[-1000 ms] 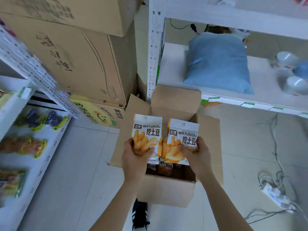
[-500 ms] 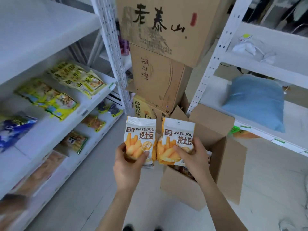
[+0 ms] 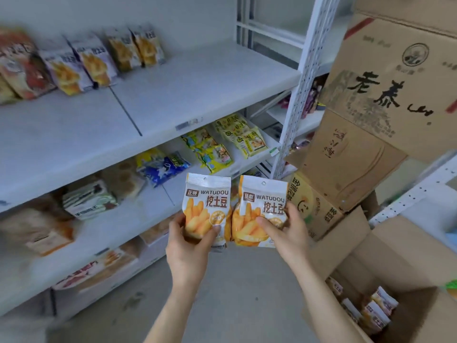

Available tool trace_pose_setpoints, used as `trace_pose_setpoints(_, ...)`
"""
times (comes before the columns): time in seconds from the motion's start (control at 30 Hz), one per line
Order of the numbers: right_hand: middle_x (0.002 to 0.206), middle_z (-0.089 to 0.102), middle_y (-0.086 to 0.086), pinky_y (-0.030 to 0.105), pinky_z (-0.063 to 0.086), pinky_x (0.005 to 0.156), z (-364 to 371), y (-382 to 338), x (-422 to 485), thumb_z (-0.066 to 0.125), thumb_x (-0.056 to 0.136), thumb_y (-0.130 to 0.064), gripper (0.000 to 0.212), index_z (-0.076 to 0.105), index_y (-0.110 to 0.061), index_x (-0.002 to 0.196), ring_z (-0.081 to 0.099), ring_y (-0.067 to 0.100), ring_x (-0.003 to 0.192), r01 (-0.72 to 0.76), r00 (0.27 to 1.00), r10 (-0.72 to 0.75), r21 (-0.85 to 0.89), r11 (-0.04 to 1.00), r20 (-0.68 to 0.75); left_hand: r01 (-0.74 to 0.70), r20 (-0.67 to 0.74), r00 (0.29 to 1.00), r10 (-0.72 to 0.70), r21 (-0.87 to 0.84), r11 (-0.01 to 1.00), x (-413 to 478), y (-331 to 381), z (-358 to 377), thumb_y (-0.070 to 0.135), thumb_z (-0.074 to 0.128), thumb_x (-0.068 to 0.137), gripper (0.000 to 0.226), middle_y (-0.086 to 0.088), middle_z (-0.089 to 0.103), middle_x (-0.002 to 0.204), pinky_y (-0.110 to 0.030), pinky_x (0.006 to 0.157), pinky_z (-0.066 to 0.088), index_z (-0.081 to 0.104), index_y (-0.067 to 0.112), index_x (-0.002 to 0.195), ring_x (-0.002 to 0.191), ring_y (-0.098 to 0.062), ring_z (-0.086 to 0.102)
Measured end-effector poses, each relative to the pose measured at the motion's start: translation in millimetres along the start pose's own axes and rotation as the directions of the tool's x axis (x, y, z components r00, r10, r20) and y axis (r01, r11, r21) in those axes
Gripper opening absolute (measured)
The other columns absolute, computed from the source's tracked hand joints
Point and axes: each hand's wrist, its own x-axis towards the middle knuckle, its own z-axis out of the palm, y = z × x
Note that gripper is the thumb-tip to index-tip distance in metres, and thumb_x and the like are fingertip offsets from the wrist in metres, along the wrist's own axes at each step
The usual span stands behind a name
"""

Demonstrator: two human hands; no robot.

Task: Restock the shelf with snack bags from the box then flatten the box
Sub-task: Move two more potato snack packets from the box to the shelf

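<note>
Hands held out in front of the wearer each carry one snack pouch, up and to the left of the open box (image 3: 395,246), which sits on the floor at the lower right. The left hand (image 3: 190,251) has its thumb across the front and its fingers curled behind the left pouch (image 3: 206,206). The right hand (image 3: 289,233) pinches the right pouch (image 3: 262,206) the same way, thumb on the printed front. Both pouches are flat, glossy plastic, white at the sealed top with a small hang hole, and printed WATUDOU above a picture of golden fries. Their inner edges touch. The open box is plain brown corrugated card with its flaps standing up, and more of the same pouches (image 3: 378,310) stand on edge inside it. Far to the left of the box and higher, a smooth white shelf board (image 3: 197,95) carries a blurred row of matching pouches (image 3: 96,63) along its back, with a wide bare stretch of board in front of them and to their right, reaching the board's front lip. A white perforated upright (image 3: 296,95) rises above the box's left side and ends that board. Directly above the box tower stacked brown cartons (image 3: 385,95) with black brush lettering. Left of the box, grey floor (image 3: 247,280) lies open beneath the forearms.
</note>
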Motion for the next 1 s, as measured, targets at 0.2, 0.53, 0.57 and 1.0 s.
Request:
trace_pose_setpoints(0.2,0.101,0.073,-0.011,0.033,0.057,0.084,88,-39,21,0.085,0.073,-0.018,0.044,0.060,-0.029,0.109,0.069,0.003,0.094,0.057,0.992,-0.060,0.028,0.998,0.111,0.006,-0.139,0.990,-0.007,-0.007,1.000,52,10,-63,0.043,0.085,0.065,0.075,0.010,0.062,0.114,-0.036,0.091,0.049,0.048,0.030,0.128,0.106,-0.013,0.059)
trace_pose_setpoints(0.53,0.105,0.068,-0.016,0.018,0.050,0.080,166,-115,117,0.082,0.076,-0.031,0.048,0.058,-0.029,0.118,0.062,-0.004,0.096,0.229,0.945,-0.218,-0.016,0.973,0.244,-0.088,-0.284,0.955,0.082,-0.007,0.996,152,58,-79,0.042,0.083,0.069,0.075,0.009,0.061,0.112,-0.024,0.079,0.045,0.047,0.023,0.131,0.099,-0.011,0.058)
trace_pose_setpoints(0.57,0.104,0.068,-0.016,0.013,0.048,0.076,169,-123,131,0.082,0.077,-0.029,0.046,0.059,-0.026,0.117,0.061,-0.007,0.093,0.250,0.938,-0.238,-0.015,0.968,0.250,-0.097,-0.298,0.950,0.089,-0.012,0.995,162,65,-74,0.040,0.083,0.069,0.074,0.010,0.061,0.111,-0.021,0.076,0.043,0.047,0.021,0.131,0.098,-0.010,0.057)
trace_pose_setpoints(1.0,0.100,0.066,-0.021,0.014,0.047,0.078,204,-186,327,0.080,0.078,-0.030,0.043,0.056,-0.032,0.114,0.061,-0.007,0.095,0.387,0.858,-0.371,0.027,0.922,0.356,-0.137,-0.495,0.851,0.176,0.116,0.984,297,145,11,0.049,0.081,0.068,0.074,0.011,0.060,0.111,-0.036,0.087,0.050,0.047,0.024,0.130,0.103,-0.014,0.059)
